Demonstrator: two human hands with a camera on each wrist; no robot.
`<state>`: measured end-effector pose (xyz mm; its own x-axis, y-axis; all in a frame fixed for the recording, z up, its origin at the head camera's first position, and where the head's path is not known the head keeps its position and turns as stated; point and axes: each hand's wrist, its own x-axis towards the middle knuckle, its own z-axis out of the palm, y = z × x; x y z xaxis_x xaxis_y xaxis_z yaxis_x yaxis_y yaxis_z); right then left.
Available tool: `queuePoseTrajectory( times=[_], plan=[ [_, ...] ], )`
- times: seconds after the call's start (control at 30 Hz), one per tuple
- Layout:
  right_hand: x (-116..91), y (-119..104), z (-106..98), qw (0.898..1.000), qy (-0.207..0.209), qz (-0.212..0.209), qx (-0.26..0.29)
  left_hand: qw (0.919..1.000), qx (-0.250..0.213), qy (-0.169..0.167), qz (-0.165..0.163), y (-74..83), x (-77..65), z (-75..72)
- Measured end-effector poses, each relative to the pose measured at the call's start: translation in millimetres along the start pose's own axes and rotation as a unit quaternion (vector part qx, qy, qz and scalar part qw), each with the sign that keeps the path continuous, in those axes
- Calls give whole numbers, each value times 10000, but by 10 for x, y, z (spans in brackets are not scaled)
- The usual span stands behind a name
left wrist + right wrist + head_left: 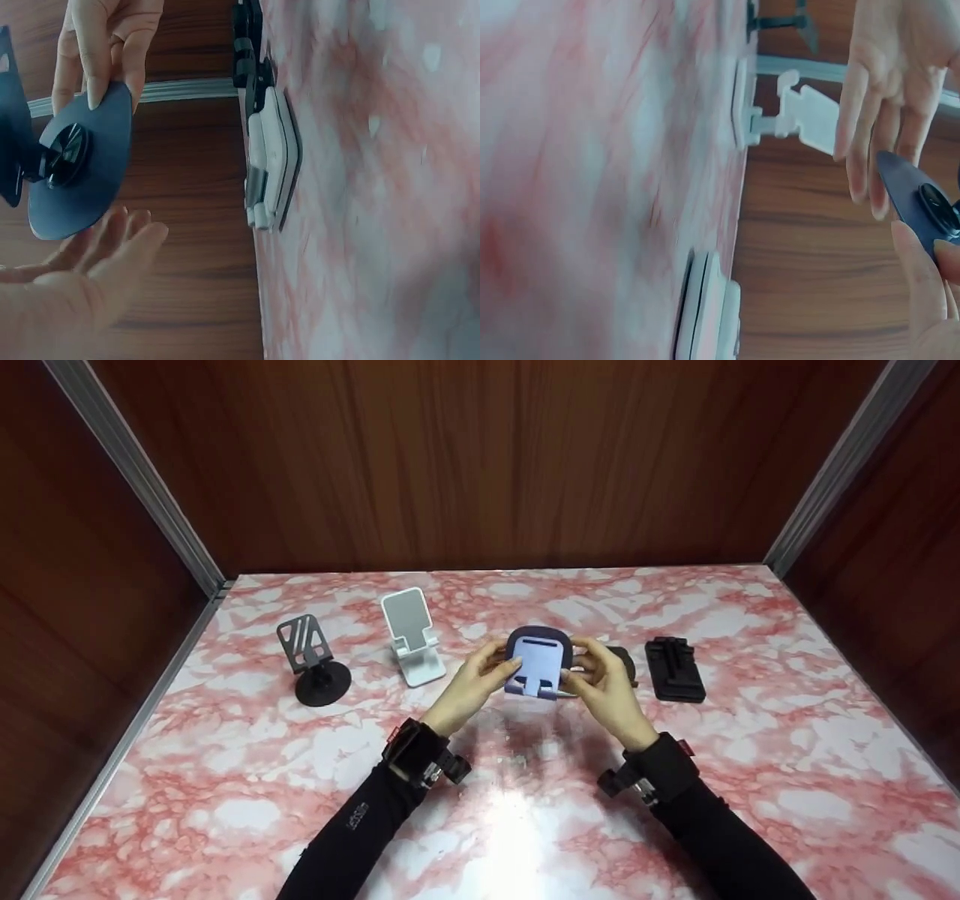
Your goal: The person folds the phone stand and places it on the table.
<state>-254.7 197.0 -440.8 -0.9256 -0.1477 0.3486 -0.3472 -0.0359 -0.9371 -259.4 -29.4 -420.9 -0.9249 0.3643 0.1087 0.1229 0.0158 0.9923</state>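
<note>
A purple phone stand (539, 660) is held up over the table between both hands, its light panel facing the head camera. My right hand (606, 686) pinches its edge; in the left wrist view that hand's thumb and fingers grip the rounded base (105, 161). A round black hinge (69, 154) joins base and panel. At the other side is my left hand (469, 686), its thumb over the stand's front in the head view. Seen from the right wrist, the left hand's fingers (885, 142) are fairly straight along the base's edge.
Left on the marbled table stand a grey phone stand with a round black base (322, 684) and a white phone stand (420, 666). A black folded stand (675, 671) lies right. Behind my right hand, a dark item (624, 660) is partly hidden. A white folded stand (274, 157) lies below.
</note>
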Motion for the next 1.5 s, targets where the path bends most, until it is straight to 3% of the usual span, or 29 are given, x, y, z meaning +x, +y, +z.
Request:
queuePoseTrajectory(
  times=[0.17,0.5,0.73,0.87,1.03,1.5],
  plan=[
    [-16,-19,52,9969,-55,617,494,9971,-746,70,-125,-56,9,-3],
    [-57,-116,105,9864,-592,1335,748,9828,-1780,288,-392,-160,-2,-57],
    [-91,-140,134,9728,-1126,1875,765,9866,-1489,504,-434,-210,20,-27],
    [-97,-127,121,9687,-1241,1968,863,9875,-1389,542,-518,-231,37,-18],
    [-90,-104,101,9682,-1241,1928,1001,9877,-1323,566,-613,-239,41,-12],
    [-86,-99,53,9688,-1232,2011,764,9929,-930,459,-584,-226,25,-18]
  ],
)
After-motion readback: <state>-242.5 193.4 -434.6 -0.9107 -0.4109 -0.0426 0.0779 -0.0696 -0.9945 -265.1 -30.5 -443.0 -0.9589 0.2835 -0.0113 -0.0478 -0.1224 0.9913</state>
